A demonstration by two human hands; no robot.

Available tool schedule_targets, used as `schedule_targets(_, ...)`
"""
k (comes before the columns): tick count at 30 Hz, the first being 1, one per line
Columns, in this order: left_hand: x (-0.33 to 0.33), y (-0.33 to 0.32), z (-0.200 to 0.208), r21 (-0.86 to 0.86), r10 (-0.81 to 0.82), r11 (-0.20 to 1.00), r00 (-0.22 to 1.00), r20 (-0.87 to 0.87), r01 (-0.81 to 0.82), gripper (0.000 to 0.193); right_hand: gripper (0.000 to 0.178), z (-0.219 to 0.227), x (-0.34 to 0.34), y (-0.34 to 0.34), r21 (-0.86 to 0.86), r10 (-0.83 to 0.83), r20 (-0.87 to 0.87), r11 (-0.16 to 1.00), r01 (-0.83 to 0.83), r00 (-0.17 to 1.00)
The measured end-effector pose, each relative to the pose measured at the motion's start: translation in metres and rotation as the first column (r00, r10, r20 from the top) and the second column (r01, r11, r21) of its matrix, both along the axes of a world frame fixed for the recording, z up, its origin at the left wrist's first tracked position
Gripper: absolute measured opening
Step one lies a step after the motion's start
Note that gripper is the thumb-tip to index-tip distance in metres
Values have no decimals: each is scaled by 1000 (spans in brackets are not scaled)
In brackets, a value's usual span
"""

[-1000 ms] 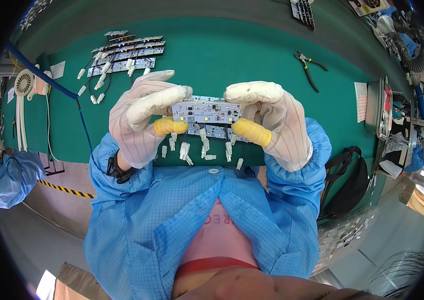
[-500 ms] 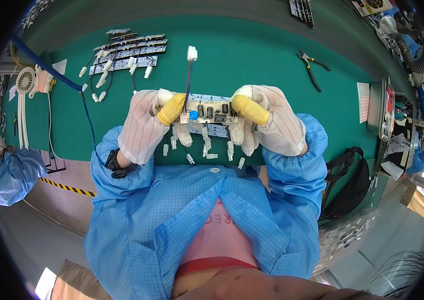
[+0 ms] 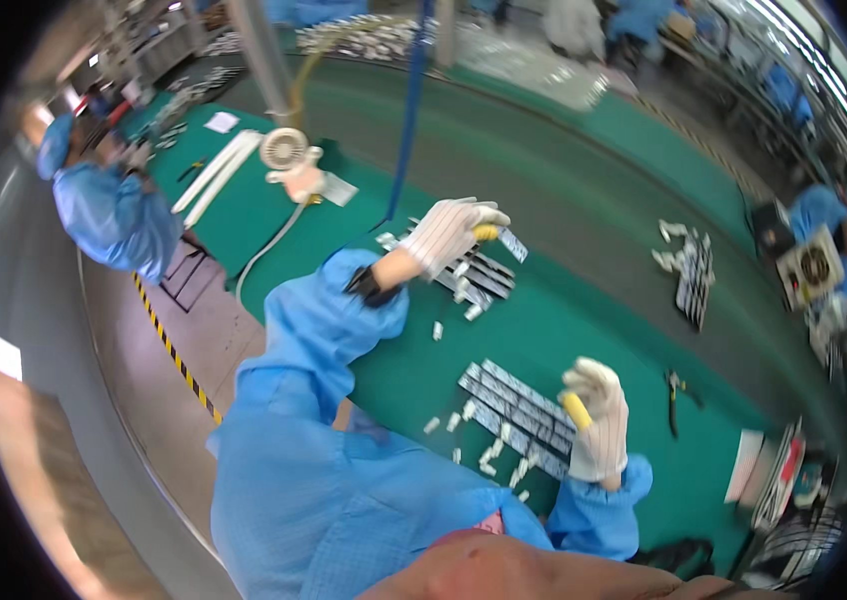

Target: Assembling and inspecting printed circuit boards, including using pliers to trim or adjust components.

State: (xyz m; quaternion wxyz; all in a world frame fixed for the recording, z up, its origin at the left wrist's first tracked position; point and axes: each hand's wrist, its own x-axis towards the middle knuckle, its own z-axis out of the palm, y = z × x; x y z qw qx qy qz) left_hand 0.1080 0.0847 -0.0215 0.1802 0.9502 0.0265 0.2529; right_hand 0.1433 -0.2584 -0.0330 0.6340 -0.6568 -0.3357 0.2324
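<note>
Seen from above across a long green-matted workbench [image 3: 584, 330], tilted hard in the view. Left hand [image 3: 449, 232], in a white striped glove with a yellow fingertip cover, stretched out over the far row of narrow grey circuit strips [image 3: 474, 275] lying on the mat, fingers curled together on a small pale strip piece [image 3: 512, 243] that juts past the fingertips. Right hand [image 3: 596, 420], gloved the same way, raised just beside the near block of dark circuit boards [image 3: 519, 405] laid side by side on the mat, fingers loosely bent, yellow-capped finger [image 3: 575, 411] pointing toward that block; whether anything sits pinched in it, cannot tell. Small white plastic connectors [image 3: 492, 455] scattered on the mat along the near edge of that block. Black-handled pliers [image 3: 676, 395] lying on the mat to the right of the block. A white round fan-like tool [image 3: 286, 150] at the far left of the mat, with a blue hanging cable [image 3: 406, 120] beside it. Another worker in a blue gown [image 3: 109, 210] farther left along the bench.
</note>
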Motion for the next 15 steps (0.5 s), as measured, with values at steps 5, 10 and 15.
schedule_targets(5, 12, 87, -46, 27, 114, 993, 956, -269, -111, 16, 40, -8, 7, 4, 25, 11, -42, 1000, -10, 999)
schedule_targets(10, 14, 75, -23, -254, -64, 967, 980, -188, 15, 39, 38, -5, 7, 5, 4, -53, -72, 999, 54, 996)
schedule_targets(15, -23, 65, -23, -89, -281, 958, 827, -487, 273, 78, 32, 3, 2, 4, -43, -83, -64, 996, 81, 994)
